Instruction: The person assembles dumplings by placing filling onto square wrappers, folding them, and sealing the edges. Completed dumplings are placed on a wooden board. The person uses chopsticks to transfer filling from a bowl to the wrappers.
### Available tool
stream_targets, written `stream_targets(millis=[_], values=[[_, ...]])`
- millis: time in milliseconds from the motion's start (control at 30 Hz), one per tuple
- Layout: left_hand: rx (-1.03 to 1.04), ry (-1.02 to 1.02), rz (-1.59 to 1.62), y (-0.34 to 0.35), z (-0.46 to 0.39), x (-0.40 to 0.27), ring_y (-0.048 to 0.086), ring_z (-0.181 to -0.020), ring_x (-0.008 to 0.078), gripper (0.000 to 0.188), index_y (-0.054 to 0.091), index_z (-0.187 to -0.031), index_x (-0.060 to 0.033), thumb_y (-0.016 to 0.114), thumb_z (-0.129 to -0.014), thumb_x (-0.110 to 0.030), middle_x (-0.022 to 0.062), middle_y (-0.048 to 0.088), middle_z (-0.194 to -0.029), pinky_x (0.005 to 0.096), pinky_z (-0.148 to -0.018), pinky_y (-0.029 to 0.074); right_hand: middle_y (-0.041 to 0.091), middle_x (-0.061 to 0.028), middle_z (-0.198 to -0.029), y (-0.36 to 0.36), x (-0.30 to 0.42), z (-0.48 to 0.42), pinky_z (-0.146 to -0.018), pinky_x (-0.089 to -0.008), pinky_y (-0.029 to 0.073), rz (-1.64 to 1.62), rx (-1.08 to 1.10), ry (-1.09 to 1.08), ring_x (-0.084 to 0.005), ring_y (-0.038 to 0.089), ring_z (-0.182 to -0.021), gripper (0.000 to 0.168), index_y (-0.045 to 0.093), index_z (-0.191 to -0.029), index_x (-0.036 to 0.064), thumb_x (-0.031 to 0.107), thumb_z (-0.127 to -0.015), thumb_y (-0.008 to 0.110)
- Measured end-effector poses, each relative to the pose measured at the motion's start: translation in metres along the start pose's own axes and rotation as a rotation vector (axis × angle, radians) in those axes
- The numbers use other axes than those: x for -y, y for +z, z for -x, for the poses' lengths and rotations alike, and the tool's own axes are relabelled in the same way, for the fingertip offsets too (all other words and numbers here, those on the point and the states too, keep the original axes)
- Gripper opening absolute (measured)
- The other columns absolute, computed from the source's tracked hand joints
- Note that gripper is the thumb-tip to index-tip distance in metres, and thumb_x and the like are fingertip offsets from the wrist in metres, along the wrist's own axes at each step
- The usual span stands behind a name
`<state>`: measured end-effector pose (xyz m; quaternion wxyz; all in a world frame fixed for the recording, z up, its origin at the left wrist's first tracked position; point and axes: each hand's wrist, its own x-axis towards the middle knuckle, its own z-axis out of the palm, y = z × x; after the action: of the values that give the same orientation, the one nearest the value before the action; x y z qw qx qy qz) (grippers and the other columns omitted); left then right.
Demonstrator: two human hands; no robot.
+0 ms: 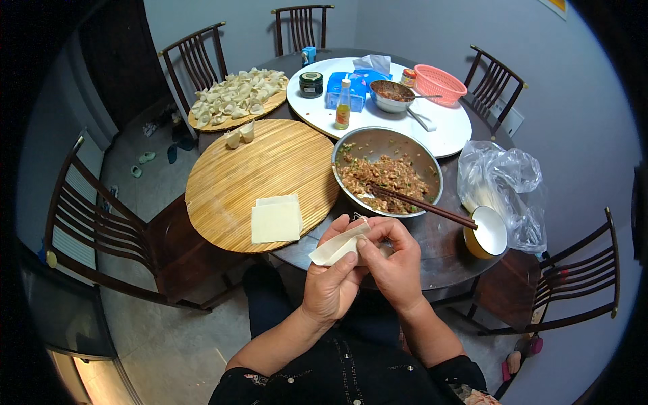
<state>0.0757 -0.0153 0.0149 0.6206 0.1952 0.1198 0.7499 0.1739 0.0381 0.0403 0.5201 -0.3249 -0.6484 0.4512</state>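
My left hand (331, 283) and my right hand (392, 258) hold one folded dough wrapper (336, 249) between their fingers, just in front of the table edge. Whether filling is inside is hidden. Several square wrappers (276, 223) lie stacked on a round slatted mat (263, 167), with two folded wontons (240, 134) near its far edge. Beyond my hands stands a steel bowl (436, 177) of minced filling (387, 177) with green bits, and dark chopsticks (430, 205) rest from the filling across its rim to a yellow-sided bowl (486, 233) with a white inside.
Many folded wontons (238, 96) cover a second mat at the back left. A white turntable (309, 114) carries a glass bottle (343, 106), a dark jar (311, 84), tissues (347, 91), a small bowl (392, 104) and a pink basket (440, 83). A plastic bag (506, 187) lies at right; chairs surround the table.
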Motion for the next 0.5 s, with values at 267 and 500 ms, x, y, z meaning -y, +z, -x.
stream_targets(millis=[267, 500], values=[[0.085, -0.013, 0.016, -0.004, 0.001, 0.001, 0.038, -0.131, 0.0303, 0.059, 0.03, -0.141, -0.0137, 0.055, -0.088, -0.001, 0.0115, 0.042, -0.139, 0.049, -0.107, 0.034, 0.062, -0.0078, -0.094, -0.002, -0.001, -0.002, -0.074, -0.0265, 0.046, -0.094, 0.003, 0.091, -0.0135, 0.056, -0.082, 0.009, 0.06, -0.085, 0.0, 0.004, -0.078, 0.065], [0.094, -0.049, -0.03, 0.003, 0.003, -0.012, 0.045, -0.124, 0.032, 0.058, 0.029, -0.142, -0.0108, 0.055, -0.09, -0.008, 0.0139, 0.042, -0.138, 0.0504, -0.103, 0.038, 0.061, -0.0073, -0.095, -0.025, 0.006, -0.011, -0.076, -0.0249, 0.045, -0.113, 0.182, 0.027, -0.0121, 0.055, -0.085, 0.009, 0.063, -0.086, -0.002, 0.006, -0.083, 0.064]])
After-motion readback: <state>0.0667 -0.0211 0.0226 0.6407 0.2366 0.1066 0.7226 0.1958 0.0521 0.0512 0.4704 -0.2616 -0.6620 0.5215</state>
